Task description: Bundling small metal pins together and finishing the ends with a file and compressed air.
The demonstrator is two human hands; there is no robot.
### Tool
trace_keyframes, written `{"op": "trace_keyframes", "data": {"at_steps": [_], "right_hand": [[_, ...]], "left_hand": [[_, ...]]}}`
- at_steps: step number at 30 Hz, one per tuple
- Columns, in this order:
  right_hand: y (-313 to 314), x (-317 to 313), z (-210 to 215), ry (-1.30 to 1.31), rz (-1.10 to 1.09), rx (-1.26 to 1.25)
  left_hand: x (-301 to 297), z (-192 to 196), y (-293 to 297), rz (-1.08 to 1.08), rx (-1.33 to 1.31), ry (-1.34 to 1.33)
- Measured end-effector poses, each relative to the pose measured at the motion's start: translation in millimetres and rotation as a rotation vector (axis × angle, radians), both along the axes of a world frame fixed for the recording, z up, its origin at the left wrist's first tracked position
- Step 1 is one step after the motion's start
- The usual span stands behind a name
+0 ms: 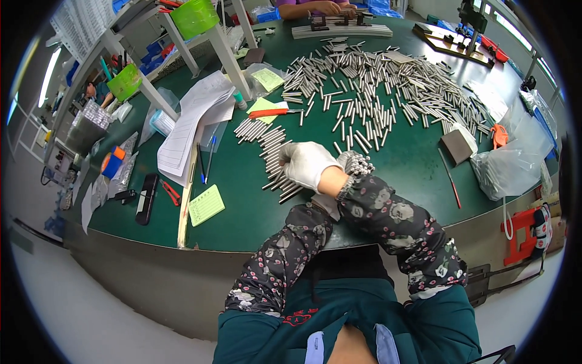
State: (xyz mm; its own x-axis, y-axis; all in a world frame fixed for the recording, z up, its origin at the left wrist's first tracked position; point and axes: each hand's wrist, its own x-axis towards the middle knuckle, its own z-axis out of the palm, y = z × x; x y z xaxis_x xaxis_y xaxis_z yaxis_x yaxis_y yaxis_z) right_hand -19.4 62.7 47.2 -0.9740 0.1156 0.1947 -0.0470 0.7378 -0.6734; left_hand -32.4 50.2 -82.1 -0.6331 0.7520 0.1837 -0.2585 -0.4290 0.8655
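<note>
My right hand (pixel 306 164), in a white glove, reaches across to the left, and its fingers curl down over short metal rods in a neat row (pixel 268 148) on the green table (pixel 400 167). My left hand (pixel 347 159) is mostly hidden behind my right wrist. It grips a bundle of metal rods (pixel 359 164), seen end-on. A big loose heap of the same rods (pixel 376 85) covers the table beyond both hands.
White paper sheets (pixel 194 115), pens, a green notepad (pixel 206 205), an orange-handled cutter (pixel 270 113) and red pliers (pixel 171 192) lie to the left. Plastic bags (pixel 509 167) sit at the right edge. A white rack with green bins (pixel 194 17) stands behind. Another person's hands (pixel 321 7) work at the far side.
</note>
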Motion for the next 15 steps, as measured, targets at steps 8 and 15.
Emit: {"op": "trace_keyframes", "data": {"at_steps": [8,15], "right_hand": [[8.0,21.1,12.7,0.112,-0.117,0.244],[51.4,81.2,34.5,0.597,-0.247,-0.04]], "left_hand": [[5.4,14.4,1.0,0.094,-0.013,0.249],[22.7,56.3,-14.8,-0.052,-0.083,0.134]]}}
